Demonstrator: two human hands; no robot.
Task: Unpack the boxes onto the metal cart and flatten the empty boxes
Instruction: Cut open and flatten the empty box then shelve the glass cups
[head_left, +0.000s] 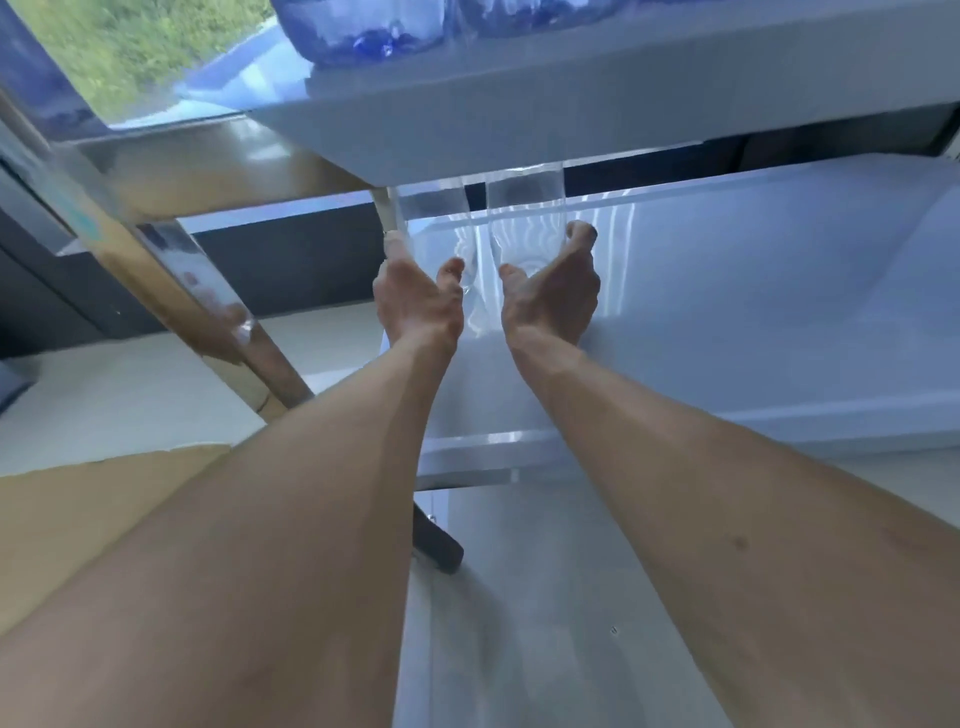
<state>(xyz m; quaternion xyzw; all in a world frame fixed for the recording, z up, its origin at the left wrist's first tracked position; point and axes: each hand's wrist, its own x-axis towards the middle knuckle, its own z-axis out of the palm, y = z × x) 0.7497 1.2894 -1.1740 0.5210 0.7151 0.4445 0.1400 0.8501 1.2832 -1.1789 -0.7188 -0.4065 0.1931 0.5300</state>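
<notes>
L hand (418, 301): gripped a clear glass (436, 228), mid-frame, to seat it upright on cart shelf (753, 291).
R hand (553, 296): gripped 2nd glass (524, 218), just beside, prob. to keep the row tight.

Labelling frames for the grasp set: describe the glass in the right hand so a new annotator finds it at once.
Start at the metal cart's middle shelf, under the top shelf that carries blue-tinted items. Two clear glasses stand side by side at its far edge, each gripped by one hand. The right hand holds the right glass; the left glass, beside the cart's post, is in the left hand.
</notes>
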